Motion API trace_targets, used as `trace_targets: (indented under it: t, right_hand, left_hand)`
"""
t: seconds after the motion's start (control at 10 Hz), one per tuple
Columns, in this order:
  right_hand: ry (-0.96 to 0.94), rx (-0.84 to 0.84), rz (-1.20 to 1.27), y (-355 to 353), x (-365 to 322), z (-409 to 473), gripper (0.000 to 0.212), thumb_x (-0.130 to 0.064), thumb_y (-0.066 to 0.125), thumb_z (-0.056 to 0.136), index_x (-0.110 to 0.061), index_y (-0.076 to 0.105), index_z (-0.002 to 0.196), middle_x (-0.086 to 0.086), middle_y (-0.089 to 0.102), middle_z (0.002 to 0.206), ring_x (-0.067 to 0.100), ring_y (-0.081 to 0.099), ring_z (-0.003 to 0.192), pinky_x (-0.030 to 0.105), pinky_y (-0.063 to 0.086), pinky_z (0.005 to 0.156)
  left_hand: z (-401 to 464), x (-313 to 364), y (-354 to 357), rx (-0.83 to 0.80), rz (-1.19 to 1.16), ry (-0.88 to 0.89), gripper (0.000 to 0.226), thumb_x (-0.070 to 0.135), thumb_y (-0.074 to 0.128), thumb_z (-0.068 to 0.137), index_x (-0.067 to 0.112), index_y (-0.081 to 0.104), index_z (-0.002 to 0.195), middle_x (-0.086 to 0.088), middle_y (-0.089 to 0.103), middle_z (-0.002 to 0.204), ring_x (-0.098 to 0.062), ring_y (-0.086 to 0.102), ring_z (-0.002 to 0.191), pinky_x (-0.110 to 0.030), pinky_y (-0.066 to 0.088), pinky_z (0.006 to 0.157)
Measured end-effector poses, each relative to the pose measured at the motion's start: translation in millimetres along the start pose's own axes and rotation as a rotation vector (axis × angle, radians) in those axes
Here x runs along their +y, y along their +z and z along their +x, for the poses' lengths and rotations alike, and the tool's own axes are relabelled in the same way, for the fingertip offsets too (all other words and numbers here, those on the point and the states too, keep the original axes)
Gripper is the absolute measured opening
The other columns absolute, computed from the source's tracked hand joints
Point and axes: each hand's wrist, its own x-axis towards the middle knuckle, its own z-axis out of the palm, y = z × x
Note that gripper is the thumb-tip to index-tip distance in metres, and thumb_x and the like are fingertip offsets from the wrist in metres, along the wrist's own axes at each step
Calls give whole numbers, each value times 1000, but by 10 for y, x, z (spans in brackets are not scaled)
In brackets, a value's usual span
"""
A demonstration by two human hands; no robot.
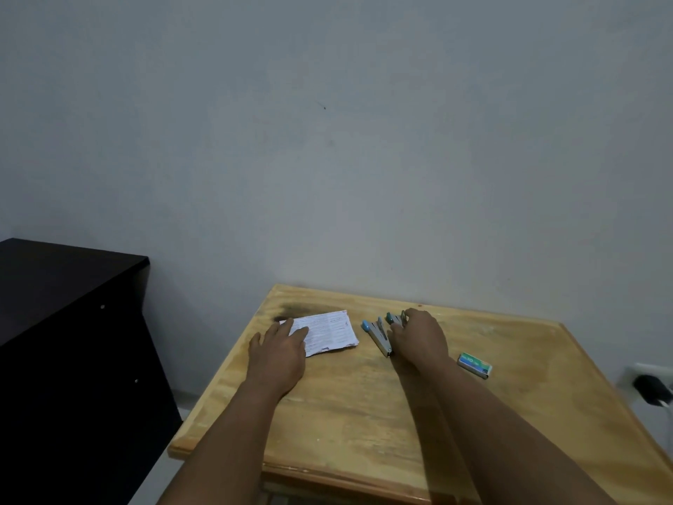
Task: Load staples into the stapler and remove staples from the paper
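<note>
A small stack of printed paper (329,331) lies on the wooden table (364,402). My left hand (278,353) rests flat on the paper's left end, fingers spread. To the right lies a grey stapler with blue tips (378,337), swung open in a V. My right hand (418,338) covers its right arm, fingers curled around it. A green and white staple box (474,365) sits on the table just right of my right wrist.
The table stands against a grey wall (327,140). A dark cabinet (65,340) stands to the left, apart from the table. A wall socket with a black plug (652,388) is at the far right.
</note>
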Motion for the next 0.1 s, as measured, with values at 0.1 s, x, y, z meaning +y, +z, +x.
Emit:
trace_targets:
  t: [0.1]
  right_hand:
    - [13, 15, 20, -41, 17, -66, 40, -37, 58, 100, -13, 62, 133, 11, 62, 130, 30, 60, 114, 36, 49, 82]
  left_hand:
    - [47, -10, -35, -7, 95, 29, 55, 21, 39, 107, 35, 37, 160, 0, 28, 171, -22, 22, 158, -56, 14, 127]
